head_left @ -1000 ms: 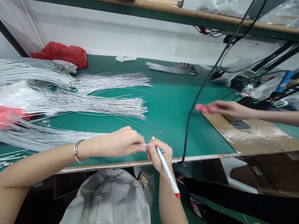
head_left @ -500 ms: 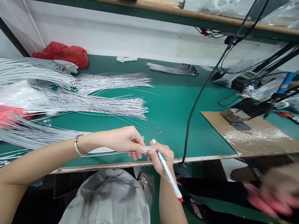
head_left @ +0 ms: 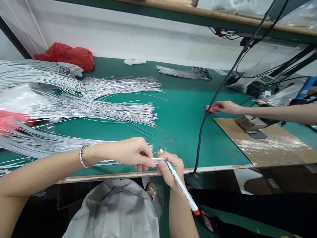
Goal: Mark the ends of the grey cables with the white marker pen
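A few thin wires (head_left: 158,160) sit at the near edge of the bench (head_left: 180,109), pinched by the left hand's (head_left: 140,155) fingers and right hand's (head_left: 172,165), which also grips a marker (head_left: 182,186). Splitting that grip could probably let ends slip unevenly, tbh.

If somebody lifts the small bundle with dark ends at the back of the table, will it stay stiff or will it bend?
The small bundle would probably flex yet spring back, since its thin strands curve smoothly. It may fan apart if gripped loosely, as I see no tie around it. It is probably light, being a thin, flat layer.
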### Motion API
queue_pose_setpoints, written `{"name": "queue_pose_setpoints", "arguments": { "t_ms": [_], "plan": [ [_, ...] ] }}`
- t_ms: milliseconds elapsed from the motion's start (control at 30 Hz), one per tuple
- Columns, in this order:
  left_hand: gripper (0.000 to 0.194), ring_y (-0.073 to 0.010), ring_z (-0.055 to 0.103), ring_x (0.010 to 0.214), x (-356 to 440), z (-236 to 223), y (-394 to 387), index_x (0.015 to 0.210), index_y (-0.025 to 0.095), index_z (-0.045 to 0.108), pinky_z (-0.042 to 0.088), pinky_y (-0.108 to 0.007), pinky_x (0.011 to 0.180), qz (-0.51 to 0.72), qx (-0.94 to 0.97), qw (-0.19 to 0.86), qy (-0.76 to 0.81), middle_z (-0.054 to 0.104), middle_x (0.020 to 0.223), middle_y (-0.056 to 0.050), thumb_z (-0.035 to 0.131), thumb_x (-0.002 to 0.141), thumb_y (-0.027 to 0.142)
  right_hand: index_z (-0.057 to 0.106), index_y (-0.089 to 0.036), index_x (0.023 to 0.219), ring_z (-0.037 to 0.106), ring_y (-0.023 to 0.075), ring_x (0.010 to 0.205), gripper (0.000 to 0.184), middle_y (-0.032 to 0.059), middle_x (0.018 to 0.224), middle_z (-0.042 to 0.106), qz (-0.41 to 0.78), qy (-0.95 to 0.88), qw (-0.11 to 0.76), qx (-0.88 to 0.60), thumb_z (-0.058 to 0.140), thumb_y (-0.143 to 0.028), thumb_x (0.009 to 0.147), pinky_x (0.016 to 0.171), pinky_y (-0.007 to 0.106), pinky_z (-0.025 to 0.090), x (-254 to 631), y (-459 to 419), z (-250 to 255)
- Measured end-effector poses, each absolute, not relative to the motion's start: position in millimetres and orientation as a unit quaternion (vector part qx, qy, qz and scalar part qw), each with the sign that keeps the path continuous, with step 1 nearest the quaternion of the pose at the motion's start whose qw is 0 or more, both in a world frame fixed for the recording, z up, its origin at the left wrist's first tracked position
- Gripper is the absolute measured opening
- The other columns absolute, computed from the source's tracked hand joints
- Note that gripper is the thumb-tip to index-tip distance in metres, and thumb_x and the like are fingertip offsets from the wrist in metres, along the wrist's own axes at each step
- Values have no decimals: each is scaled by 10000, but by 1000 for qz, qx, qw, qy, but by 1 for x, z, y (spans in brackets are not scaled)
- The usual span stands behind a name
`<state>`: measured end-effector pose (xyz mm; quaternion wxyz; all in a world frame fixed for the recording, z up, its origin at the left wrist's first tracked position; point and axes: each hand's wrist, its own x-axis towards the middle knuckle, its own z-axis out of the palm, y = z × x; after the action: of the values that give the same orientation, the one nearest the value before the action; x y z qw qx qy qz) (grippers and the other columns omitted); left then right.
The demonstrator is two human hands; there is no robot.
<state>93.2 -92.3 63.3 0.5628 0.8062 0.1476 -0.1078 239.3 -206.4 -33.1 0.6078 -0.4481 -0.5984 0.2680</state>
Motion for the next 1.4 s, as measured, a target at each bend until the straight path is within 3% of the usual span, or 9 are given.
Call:
{"name": "queue_pose_setpoints", "arguments": {
  "t_ms": [300,600,800,1000,1067,1133,1200,1400],
  "plan": [
    [247,-127,643,602,95,67,-94,808,111,651,521,-211,566,-114,762,612,178,657,723,-51,522,875,311,499,-185,596,388,77,395,296,-52,433,457,272,-575,608,-474,482,-276,877,453,219,321,237,-207,-29],
    [243,-112,623,596,94,68,-95,844,124,696,443,-153,523,-106,821,539,156,622,631,-22,513,874,280,523,-182,628,365,76,408,248,-57,446,445,245,-579,615,-477,530,-280,856,438,216,291,237,-207,-34],
    [281,-71,550,534,91,72,-102,664,135,633,369,-152,524,-17,896,430,109,609,606,1,473,887,200,490,-181,595,365,75,423,281,-56,453,426,239,-580,598,-498,506,-249,867,456,226,282,238,-209,-31],
    [271,-70,601,534,93,76,-103,727,129,595,408,-132,505,-70,854,497,140,615,680,-1,458,907,280,489,-177,525,389,78,380,391,-45,397,447,289,-536,628,-484,471,-308,893,427,226,303,234,-210,-28],
    [258,-67,604,531,94,78,-102,730,128,587,413,-128,506,-71,854,496,141,616,675,3,455,906,262,603,-167,648,430,89,376,335,-38,415,503,245,-493,656,-516,460,-336,899,419,227,338,232,-212,-29],
    [253,-62,604,528,95,79,-101,725,127,580,417,-123,506,-69,856,492,142,622,675,6,453,906,251,671,-156,896,489,103,402,283,-28,466,575,158,-454,680,-554,447,-328,907,444,237,395,228,-216,-30],
    [267,-65,610,541,96,80,-100,707,126,575,414,-118,498,-65,861,484,144,624,663,7,456,905,260,641,-160,1093,554,117,455,296,-15,526,630,79,-448,682,-573,449,-288,908,489,252,445,223,-220,-33],
    [311,-80,622,569,101,78,-101,742,129,617,408,-118,480,-61,861,479,160,633,654,-2,446,911,327,485,-192,1322,608,133,492,435,-6,591,664,-18,-512,650,-561,456,-137,892,499,260,500,209,-223,-44]
  ]
}}
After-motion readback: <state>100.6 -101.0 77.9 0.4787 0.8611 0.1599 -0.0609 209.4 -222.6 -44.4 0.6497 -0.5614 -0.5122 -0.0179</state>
